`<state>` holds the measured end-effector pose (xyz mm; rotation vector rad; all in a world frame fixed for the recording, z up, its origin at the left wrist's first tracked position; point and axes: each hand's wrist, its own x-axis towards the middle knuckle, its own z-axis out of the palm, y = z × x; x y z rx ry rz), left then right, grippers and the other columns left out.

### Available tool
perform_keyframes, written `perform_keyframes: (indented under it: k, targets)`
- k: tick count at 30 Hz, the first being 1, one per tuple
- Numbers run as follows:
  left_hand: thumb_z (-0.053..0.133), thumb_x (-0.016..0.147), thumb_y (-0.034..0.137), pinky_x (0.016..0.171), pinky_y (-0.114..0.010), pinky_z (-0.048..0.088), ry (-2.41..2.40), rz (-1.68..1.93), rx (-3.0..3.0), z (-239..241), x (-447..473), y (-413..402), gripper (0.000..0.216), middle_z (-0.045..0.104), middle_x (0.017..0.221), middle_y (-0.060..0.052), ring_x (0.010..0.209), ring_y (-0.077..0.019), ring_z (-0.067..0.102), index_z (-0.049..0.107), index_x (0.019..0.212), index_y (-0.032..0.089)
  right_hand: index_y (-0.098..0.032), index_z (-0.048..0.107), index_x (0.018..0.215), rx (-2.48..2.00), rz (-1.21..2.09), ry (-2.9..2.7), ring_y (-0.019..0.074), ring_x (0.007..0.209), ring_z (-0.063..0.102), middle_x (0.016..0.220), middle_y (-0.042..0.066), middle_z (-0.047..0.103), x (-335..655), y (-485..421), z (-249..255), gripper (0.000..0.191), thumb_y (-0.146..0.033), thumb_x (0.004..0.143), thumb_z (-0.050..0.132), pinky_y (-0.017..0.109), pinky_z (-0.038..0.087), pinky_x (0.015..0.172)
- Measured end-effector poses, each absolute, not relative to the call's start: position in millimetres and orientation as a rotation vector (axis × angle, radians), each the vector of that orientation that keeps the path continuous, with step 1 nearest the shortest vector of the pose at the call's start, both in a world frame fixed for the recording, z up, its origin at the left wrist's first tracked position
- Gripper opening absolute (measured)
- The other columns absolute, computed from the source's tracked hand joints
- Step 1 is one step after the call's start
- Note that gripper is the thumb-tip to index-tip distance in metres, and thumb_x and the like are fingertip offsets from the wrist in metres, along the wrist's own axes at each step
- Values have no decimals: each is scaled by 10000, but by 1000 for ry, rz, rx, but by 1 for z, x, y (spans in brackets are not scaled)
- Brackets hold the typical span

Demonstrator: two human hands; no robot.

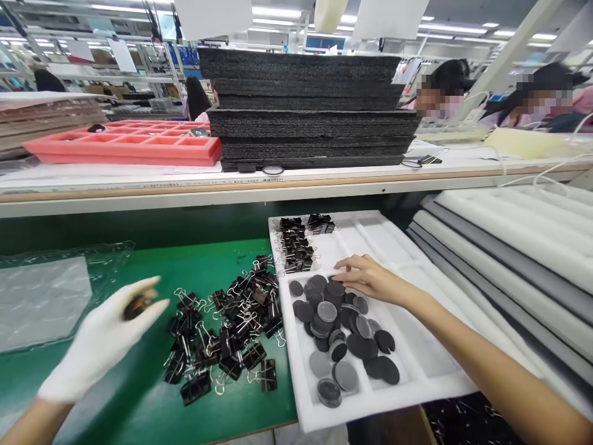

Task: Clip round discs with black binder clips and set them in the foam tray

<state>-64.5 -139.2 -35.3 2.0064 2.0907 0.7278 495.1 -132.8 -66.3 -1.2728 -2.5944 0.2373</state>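
Note:
My left hand [109, 327], in a white glove, holds a small dark round piece [135, 306] with an amber sheen between thumb and fingers, above the green mat. Bare, my right hand [365, 278] hovers at the far edge of a pile of dark round discs [327, 312], its fingers apart. Whether its fingertips touch a disc I cannot tell. The discs lie in a white foam tray [417, 364]. Black binder clips [296, 247] stand in rows in the tray's far left compartment. A heap of loose binder clips [231, 334] is on the mat between my hands.
Clear plastic packaging [46, 303] lies at the left. White and grey foam sheets [519, 259] are stacked at the right. On the shelf stand black foam sheets [315, 136] and a red compartment tray [134, 145]. Several people sit beyond it.

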Motion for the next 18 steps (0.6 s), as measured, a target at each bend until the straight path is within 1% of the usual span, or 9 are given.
perform_keyframes:
  k: [3,5,6,9,12,15,18]
  targets:
    - [620,790,722,943,-402,596,1784,648,1947,-47,-31,-77,636,772,1145,-28,1008,-281,734,692,1239,278,-247,744,1192,-1252,244,-2500,292,1104,672,1222,147,693,492,-134,-66,386,-370,1088,393,479,517,907]
    - [639,776,717,995,-395,571,1658,666,1914,-56,-15,-40,679,754,1212,-92,1100,-293,712,697,1224,210,-235,716,1144,-1331,298,-2345,282,1044,687,1132,138,713,488,-138,-64,394,-394,1088,359,466,546,887]
    - [656,772,699,1029,-402,556,1604,661,1924,-61,-11,-27,693,740,1252,-101,1133,-292,700,680,1252,200,-238,700,1114,-1392,331,-2251,278,989,696,1073,128,722,485,-140,-62,389,-421,1083,358,461,560,864]
    - [680,799,592,1097,-414,512,1466,615,2063,-79,-9,-8,641,700,1337,-88,1193,-276,669,638,1316,215,-268,661,1052,-1563,450,-1984,274,831,697,907,88,720,470,-145,-48,361,-520,1054,403,450,579,778]
    - [664,828,483,1124,-401,485,1362,602,2244,-91,-15,-11,595,665,1380,-84,1241,-267,644,615,1361,223,-285,662,993,-1598,581,-1844,265,769,698,861,70,715,434,-138,-30,361,-569,1022,441,425,585,714]
    - [659,844,413,1124,-392,485,1359,611,2296,-97,-17,-14,618,646,1402,-91,1261,-265,638,569,1421,210,-270,679,977,-1483,760,-1866,244,727,714,847,55,727,372,-112,-18,329,-536,992,487,390,594,685]
    - [677,854,377,1129,-390,482,1381,644,2283,-102,-16,-13,629,641,1417,-104,1278,-265,636,546,1441,193,-234,705,1028,-1311,917,-1963,231,730,734,852,52,757,297,-74,-19,261,-429,967,543,365,597,716]
